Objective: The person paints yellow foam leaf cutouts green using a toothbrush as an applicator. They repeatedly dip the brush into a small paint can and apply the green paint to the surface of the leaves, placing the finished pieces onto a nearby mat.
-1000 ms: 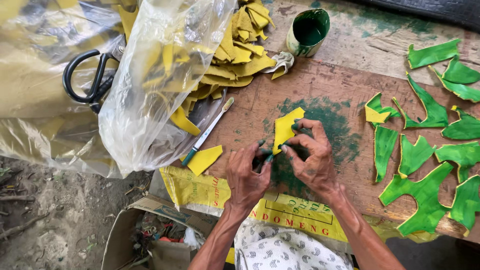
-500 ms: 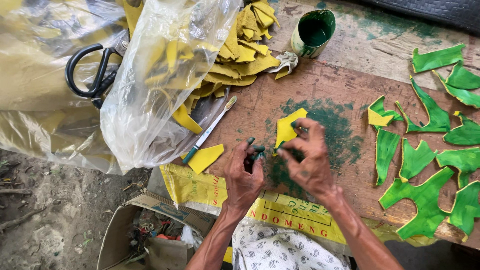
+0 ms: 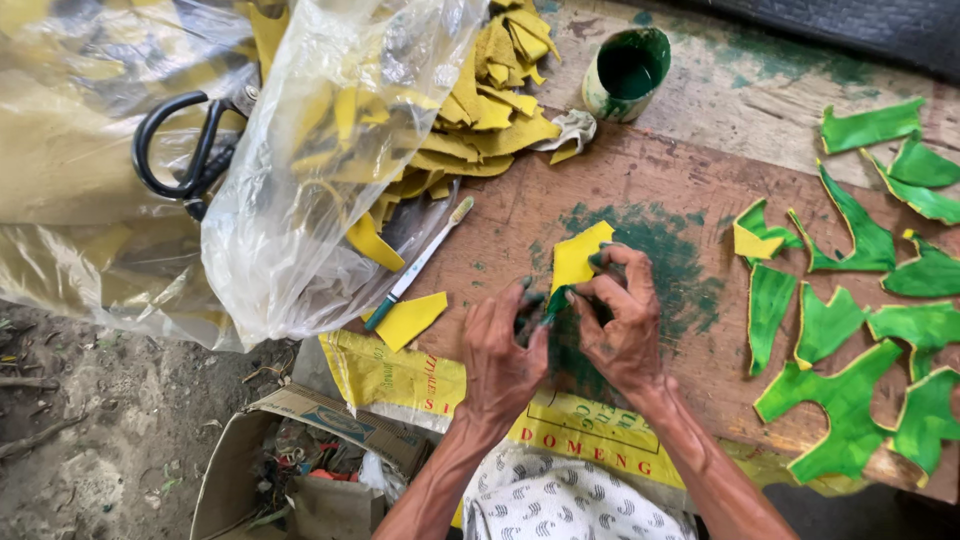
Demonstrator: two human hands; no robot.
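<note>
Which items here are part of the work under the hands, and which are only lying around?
In use: left hand and right hand on the yellow piece; green paint cup; painted green pieces; stack of yellow pieces; brush.

Lying about: scissors; plastic bag; cardboard box.

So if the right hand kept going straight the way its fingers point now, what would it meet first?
The right hand points up and left, its fingertips already on the yellow cut piece lying on the green-stained board. Past that piece, the line seems to lead to the yellow scrap pile, though depth is hard to judge.
</note>
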